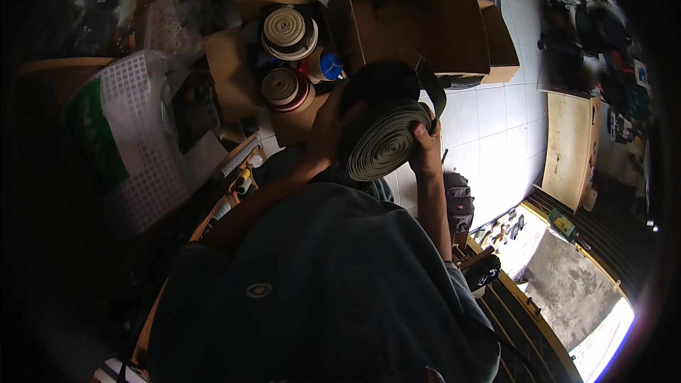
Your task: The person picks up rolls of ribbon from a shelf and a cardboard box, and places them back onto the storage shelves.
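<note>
A large roll of dark olive webbing (386, 145) is held up in front of me between both hands, its coiled side turned toward me. My left hand (332, 128) grips its left edge; most of those fingers are in shadow or behind the roll. My right hand (425, 147) clasps the right side, with the thumb on the coil's face. A loose strap end (438, 92) curls up at the roll's upper right. Just beyond the roll is a black rounded shape (389, 78), too dark to make out fully.
A cardboard box (230, 81) with cream and reddish webbing rolls (285, 25) and a blue-ended spool (330, 67) stands ahead. Right of it is a larger open box (411, 18). Plastic-wrapped goods (142, 128) lie left. A dark bag (459, 202) rests on the white tiles.
</note>
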Tool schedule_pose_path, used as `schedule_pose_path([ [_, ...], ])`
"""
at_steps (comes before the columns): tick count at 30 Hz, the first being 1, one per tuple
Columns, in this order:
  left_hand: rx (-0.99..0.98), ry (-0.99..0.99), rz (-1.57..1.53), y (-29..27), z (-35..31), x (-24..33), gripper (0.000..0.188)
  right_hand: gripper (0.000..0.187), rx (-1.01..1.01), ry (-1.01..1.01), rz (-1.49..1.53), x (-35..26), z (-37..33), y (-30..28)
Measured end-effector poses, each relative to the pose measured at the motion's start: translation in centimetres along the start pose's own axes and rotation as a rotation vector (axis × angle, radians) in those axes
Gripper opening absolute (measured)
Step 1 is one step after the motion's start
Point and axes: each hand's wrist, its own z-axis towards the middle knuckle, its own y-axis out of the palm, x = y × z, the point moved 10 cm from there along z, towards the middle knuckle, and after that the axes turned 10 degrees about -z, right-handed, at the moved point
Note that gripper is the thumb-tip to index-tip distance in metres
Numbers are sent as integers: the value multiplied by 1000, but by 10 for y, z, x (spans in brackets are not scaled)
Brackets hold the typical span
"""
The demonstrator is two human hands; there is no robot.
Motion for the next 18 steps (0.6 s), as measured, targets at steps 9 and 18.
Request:
schedule_pose_path([
  [9, 54, 28, 143, -15, 14, -1, 57, 41, -93, 91, -219, 21, -12, 6],
  [18, 274, 64, -25, -95, 7, 57, 52, 44, 339, 202, 57, 60, -4, -54],
])
